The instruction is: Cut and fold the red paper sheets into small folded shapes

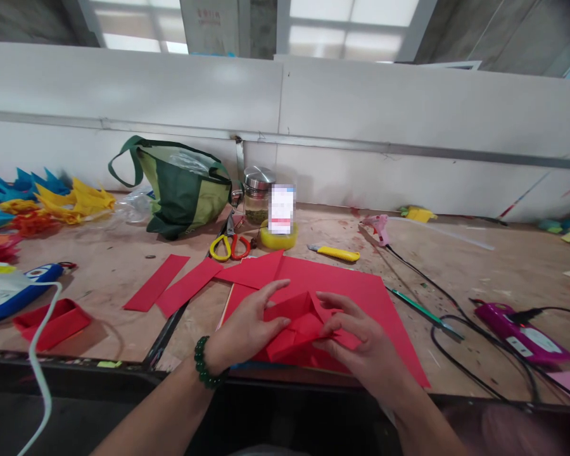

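A partly folded red paper box with raised walls is between my two hands, above red paper sheets on the table. My left hand, a green bead bracelet at its wrist, grips the box's left side between thumb and fingers. On the opposite side, my right hand pinches the right wall and a flap at its corner. Red paper strips lie to the left of the sheets. Farther left stands another folded red paper box, touched by neither hand.
Behind the sheets lie pliers, a yellow utility knife and a pink glue gun. A green bag and a glass jar stand farther back. Cables run from a purple power strip at right; a blue one is left.
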Tool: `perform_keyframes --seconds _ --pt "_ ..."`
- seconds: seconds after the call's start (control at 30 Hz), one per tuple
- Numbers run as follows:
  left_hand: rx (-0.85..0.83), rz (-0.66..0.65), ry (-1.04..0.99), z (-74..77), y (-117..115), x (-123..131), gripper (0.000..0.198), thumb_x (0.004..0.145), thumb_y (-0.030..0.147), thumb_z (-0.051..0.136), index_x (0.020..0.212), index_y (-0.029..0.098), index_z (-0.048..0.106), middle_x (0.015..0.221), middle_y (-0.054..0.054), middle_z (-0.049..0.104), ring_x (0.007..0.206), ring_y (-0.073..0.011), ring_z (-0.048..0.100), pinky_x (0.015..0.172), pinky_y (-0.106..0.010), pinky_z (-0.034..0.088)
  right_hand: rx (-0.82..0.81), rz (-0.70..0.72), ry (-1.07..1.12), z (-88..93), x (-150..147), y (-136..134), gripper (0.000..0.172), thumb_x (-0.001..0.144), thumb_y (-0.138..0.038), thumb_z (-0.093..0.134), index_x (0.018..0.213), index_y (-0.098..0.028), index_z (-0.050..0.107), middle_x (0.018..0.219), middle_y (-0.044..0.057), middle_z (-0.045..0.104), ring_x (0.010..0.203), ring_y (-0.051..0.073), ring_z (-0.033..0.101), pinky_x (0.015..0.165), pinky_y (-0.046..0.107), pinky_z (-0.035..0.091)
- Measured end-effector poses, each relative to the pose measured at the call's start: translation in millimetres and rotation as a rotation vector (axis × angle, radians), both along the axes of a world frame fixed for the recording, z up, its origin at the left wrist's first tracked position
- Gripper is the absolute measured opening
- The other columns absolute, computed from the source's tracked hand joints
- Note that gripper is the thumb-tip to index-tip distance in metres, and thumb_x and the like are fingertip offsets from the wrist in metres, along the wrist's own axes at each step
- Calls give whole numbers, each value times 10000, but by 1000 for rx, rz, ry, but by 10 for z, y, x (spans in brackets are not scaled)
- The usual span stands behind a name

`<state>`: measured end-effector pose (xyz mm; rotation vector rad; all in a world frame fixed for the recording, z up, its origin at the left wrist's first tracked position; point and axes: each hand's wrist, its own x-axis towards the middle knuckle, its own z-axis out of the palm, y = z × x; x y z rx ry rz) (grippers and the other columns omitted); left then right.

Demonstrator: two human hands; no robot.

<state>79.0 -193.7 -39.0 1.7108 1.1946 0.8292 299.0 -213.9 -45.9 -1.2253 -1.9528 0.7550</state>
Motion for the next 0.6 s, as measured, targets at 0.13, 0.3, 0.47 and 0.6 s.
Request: perform_keyframes --seconds 0.13,0.3,0.47,0.6 --pt "371 242 338 -152 -18 37 517 829 100 508 1333 217 512 1185 -99 607 1079 -250 559 933 -407 456 -127 -24 -124 -85 23 128 130 826 -312 648 739 -215 641 797 15 685 734 179 624 656 290 484" --pt "632 40 536 -275 -190 8 498 794 -10 391 1170 192 647 1102 -86 637 1002 -243 533 882 -396 483 -57 -42 -301 -138 85 289 231 795 -226 656 1025 -222 672 962 46 691 883 215 626 789 353 490" --pt "541 -155 636 -307 -383 -16 437 816 78 461 1221 153 607 1164 -91 633 1055 -276 515 962 -487 435 48 -210 -428 -133 -48 248 656 740 -282 697 1355 -215 477 1269 121 569 1184 297 515 969 462 444" --pt "534 -129 596 -329 -441 -21 420 843 134 477 1244 173 594 1195 -80 628 1105 -273 504 992 -486 410 -5 -297 -450 -207 -257 193 887 704 -379 704 1470 -198 295 1466 149 401 1342 321 369 1078 500 349"
